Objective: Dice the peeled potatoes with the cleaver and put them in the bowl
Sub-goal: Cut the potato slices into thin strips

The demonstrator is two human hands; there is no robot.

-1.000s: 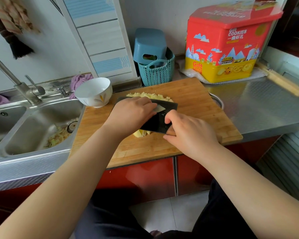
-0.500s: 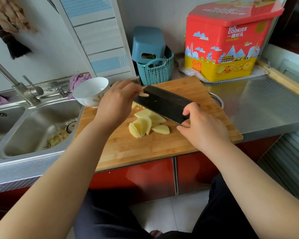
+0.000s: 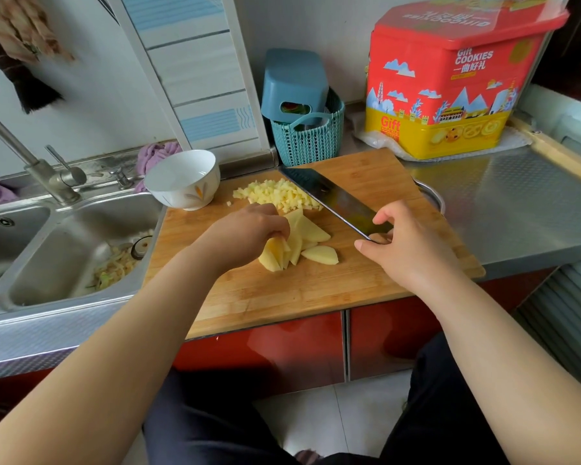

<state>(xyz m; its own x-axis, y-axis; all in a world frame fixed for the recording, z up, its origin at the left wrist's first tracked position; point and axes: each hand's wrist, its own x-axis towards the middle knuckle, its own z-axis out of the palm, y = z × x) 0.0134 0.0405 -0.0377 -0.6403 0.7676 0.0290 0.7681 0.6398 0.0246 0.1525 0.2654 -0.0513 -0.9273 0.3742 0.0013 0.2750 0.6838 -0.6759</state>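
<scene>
Pale yellow potato slices (image 3: 296, 243) lie mid-way on the bamboo cutting board (image 3: 316, 290), your left hand (image 3: 245, 234) pinching them, so square the stack before your right hand (image 3: 406, 245), gripping the dark steel cleaver (image 3: 336, 201), cuts beside the diced pile (image 3: 277, 194) near the white bowl (image 3: 183, 179).

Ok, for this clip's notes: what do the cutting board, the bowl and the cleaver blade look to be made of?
Cutting board: looks like bamboo or wood, matte, with narrow glued strips and visible grain.
Bowl: probably glazed ceramic, glossy white with a small painted motif.
Cleaver: dark metal blade, likely steel, smooth enough to show a faint reflection; the right hand covers its handle.
</scene>
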